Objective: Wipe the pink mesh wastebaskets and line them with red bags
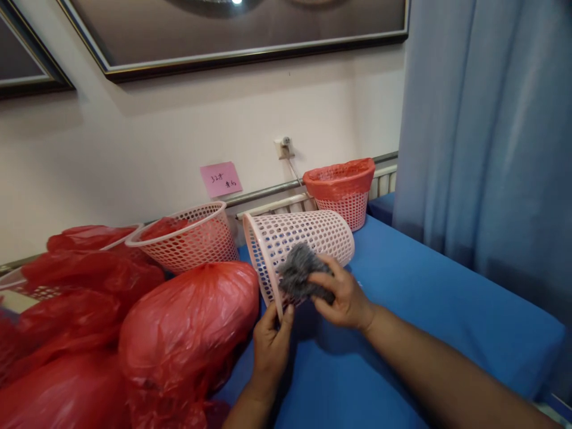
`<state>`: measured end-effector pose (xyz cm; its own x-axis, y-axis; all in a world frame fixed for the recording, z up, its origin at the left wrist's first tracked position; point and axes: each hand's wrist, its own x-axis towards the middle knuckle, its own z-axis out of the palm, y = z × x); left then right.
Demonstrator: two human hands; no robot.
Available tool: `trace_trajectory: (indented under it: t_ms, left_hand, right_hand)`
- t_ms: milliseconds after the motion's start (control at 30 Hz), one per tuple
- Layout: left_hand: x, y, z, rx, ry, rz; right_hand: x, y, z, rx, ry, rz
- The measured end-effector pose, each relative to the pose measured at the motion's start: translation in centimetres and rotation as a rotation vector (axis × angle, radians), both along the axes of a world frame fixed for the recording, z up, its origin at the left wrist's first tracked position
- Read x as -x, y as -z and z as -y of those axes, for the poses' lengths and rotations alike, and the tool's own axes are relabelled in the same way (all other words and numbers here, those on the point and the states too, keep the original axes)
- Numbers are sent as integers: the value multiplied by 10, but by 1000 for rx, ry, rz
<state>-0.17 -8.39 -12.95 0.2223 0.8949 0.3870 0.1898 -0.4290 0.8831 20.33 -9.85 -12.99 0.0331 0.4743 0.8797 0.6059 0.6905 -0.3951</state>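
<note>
A pale pink perforated plastic wastebasket [308,229] lies tipped on its side over the blue padded surface [384,357], its rim facing left. My left hand [272,339] pinches the lower part of that rim between thumb and fingers. In my right hand [342,295] is a bunched grey cloth [301,271], pressed against the basket's outer side close to the rim. The fingers of my right hand are wrapped round the cloth. Left of the basket, a full red plastic bag [192,322] sits close to my left hand.
More red bags [75,298] pile up at the left. Another pink basket [196,244] with red plastic inside stands behind them. A red-lined basket [342,196] stands at the back near the wall socket [285,148]. A blue curtain [482,131] hangs at the right.
</note>
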Motion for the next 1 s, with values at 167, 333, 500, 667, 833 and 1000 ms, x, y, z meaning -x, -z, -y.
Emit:
trace_trajectory:
  t_ms: [167,333,500,667,833,1000]
  left_hand:
    - [0,8,3,7,39,-65]
    - [-5,11,3,3,87,-129]
    - [-6,15,0,10,127,-136]
    - [0,22,-7,16,92,-159]
    - [-3,28,-9,21,129,-282]
    - [-8,19,-6,-10,118,-389]
  right_hand:
    - [-56,17,-45,262,459,-675]
    - [-44,15,-39,276,387,-640]
    - [23,-4,16,23,-92,-63]
    - [-2,2,-5,99,112,-244]
    - [-59,12,-48,341,475,-732]
    - [-21,-4,-9,53,218,-274]
